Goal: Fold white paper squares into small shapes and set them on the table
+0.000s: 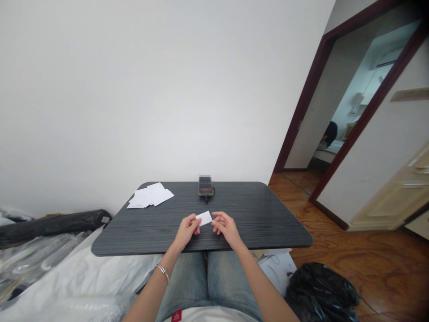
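The step in hand looks like handling a small white paper slip (204, 218): the left hand (186, 230) pinches its left end above the tabletop (254, 214), while the right hand (227, 228), fingers loosely curled, meets or nearly meets its right end; whether it grips, I cannot tell. White paper sheets (147, 197) lie beyond the left hand, leftward. The next move seems to call for light, steady fingertips.

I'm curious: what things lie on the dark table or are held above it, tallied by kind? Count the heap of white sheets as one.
White sheet heap: 1 (sheets overlap too much to count)
Small white piece in the left hand: 1
Dark-screened device: 1
Total: 3
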Demonstrator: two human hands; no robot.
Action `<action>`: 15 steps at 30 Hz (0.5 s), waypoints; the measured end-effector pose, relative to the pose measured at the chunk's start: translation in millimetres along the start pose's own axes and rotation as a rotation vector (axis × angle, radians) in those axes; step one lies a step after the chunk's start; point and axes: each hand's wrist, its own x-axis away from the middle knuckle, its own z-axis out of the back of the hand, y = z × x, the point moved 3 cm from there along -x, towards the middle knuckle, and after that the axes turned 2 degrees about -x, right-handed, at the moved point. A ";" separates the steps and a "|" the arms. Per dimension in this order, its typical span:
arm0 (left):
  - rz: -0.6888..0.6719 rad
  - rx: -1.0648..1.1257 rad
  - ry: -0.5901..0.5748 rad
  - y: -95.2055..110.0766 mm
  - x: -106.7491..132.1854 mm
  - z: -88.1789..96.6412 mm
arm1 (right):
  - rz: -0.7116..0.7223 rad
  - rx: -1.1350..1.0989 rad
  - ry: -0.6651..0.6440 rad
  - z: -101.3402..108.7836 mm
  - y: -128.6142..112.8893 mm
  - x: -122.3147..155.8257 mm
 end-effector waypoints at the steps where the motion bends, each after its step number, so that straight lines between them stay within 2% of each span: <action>1: 0.001 0.000 -0.015 -0.7 -0.3 -0.7 | 0.015 -0.011 0.009 -0.3 -1.5 0.4; 11: -0.027 -0.071 -0.169 -1.1 0.8 -7.2 | 0.031 -0.018 0.039 0.8 0.2 -0.2; 15: -0.044 -0.043 -0.169 3.4 1.3 -8.2 | -0.010 -0.033 -0.054 -3.8 2.3 0.0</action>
